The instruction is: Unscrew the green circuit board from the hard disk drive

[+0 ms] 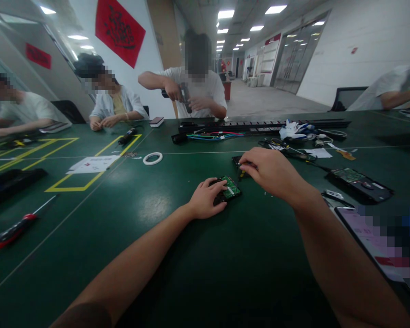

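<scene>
My left hand (208, 199) lies over a hard drive (233, 187) with its green circuit board facing up. Its fingers reach across the board and the thumb sits along the near edge, holding the drive against the table. Just beyond the drive, my right hand (269, 171) is closed in a pinch, fingertips pointing down. A small dark and yellowish piece shows under those fingertips, too small to name. Behind them is a black flat object (237, 160), mostly hidden by the hand. Tiny light bits lie on the table below my right wrist.
Another hard drive (360, 184) lies at right, above a phone (369, 241). Cables and white gloves (295, 130) lie beyond, beside a long black rail (259, 126). A tape roll (152, 158), paper (94, 164) and screwdriver (17, 230) are leftward. A co-worker opposite holds a power tool (185, 98).
</scene>
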`<state>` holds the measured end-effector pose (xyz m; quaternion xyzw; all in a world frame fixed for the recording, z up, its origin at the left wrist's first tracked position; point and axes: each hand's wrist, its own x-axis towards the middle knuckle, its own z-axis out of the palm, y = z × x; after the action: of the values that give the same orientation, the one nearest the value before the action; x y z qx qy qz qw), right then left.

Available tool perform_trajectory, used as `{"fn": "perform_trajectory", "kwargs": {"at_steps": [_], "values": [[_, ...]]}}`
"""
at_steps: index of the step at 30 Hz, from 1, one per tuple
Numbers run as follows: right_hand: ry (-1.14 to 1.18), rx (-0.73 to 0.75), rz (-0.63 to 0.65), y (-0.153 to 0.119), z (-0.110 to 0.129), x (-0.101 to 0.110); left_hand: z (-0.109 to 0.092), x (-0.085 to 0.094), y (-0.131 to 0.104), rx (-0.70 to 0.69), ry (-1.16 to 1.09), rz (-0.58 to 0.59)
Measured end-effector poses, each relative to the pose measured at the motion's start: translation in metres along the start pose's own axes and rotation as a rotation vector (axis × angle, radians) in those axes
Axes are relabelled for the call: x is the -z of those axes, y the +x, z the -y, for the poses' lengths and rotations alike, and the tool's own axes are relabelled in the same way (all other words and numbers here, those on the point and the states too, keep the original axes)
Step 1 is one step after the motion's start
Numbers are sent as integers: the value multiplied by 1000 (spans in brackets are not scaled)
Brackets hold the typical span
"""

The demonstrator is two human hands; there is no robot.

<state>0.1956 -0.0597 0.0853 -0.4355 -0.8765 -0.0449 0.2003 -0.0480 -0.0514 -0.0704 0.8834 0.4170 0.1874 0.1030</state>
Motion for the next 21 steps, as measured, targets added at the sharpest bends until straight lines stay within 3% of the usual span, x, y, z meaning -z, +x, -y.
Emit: {"fn": "perform_trajectory", "kwargs": {"at_steps": [21], "values": [[-7,16,15,-1,1,1,2,-1,0,-4,-2,-3]]}}
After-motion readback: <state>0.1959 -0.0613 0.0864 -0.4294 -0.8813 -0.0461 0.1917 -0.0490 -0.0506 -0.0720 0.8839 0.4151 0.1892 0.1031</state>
